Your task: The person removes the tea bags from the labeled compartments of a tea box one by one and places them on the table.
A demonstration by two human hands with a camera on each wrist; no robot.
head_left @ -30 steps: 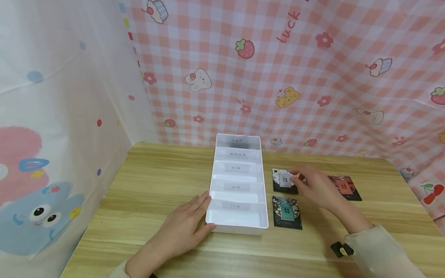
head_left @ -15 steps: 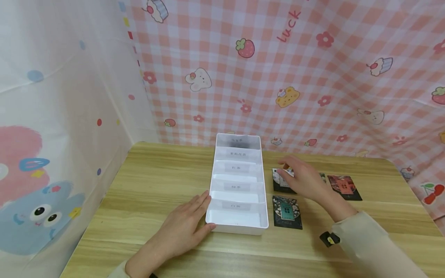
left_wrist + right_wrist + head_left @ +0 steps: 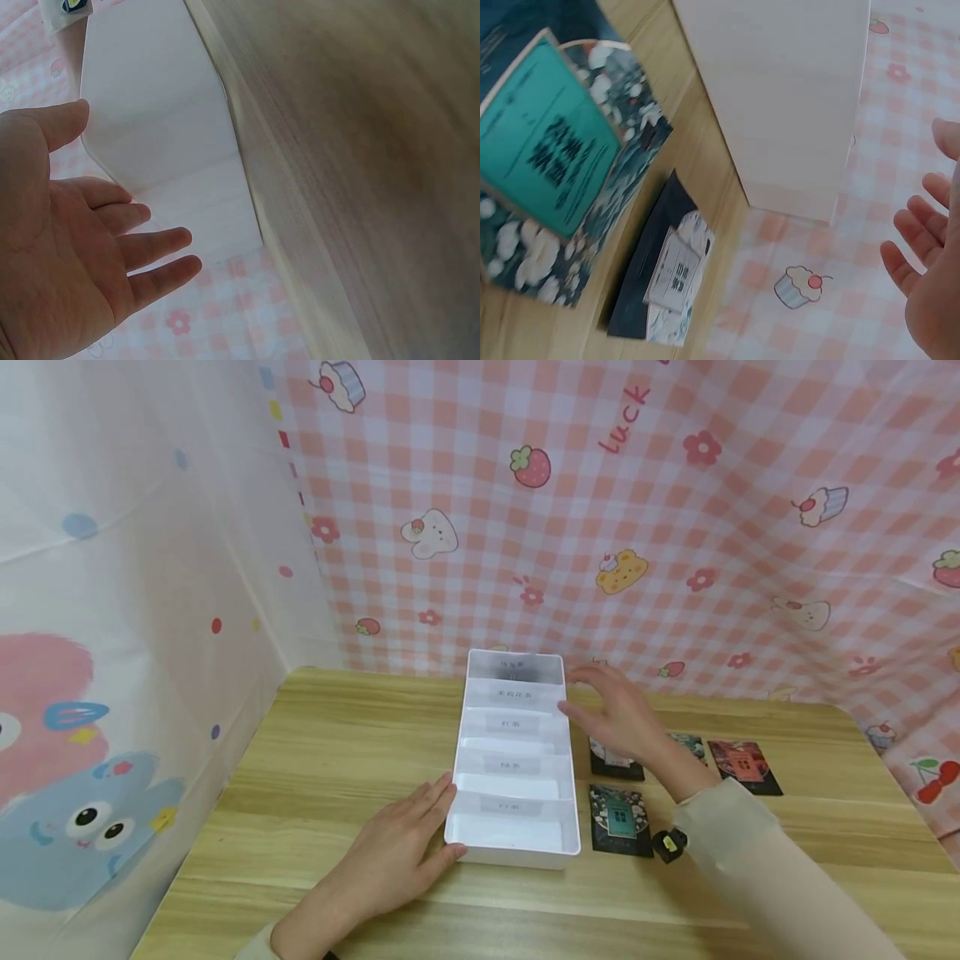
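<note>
A long white plastic box (image 3: 513, 860) with several labelled compartments stands on the table. My left hand (image 3: 401, 847) touches its left side near the front corner, fingers extended; the left wrist view shows that hand (image 3: 82, 232) against the white wall. By the far right side of the box is my right hand (image 3: 618, 714), thumb and fingers spread, holding nothing. Beneath the right forearm lies a sachet with a white label (image 3: 615, 766), partly covered. Nearer the front is a green-labelled sachet (image 3: 621, 822). A dark patch shows in the farthest compartment; its contents are unclear.
A red-labelled sachet (image 3: 745, 768) lies farther right on the wooden table (image 3: 337, 760). Beside it, another sachet (image 3: 688, 746) is mostly hidden by the right arm. A pink checked cloth (image 3: 465, 577) hangs behind the table.
My right hand has moved left and away from me, from above the white-labelled sachet to the box's right side. The left hand and the box have stayed in place.
</note>
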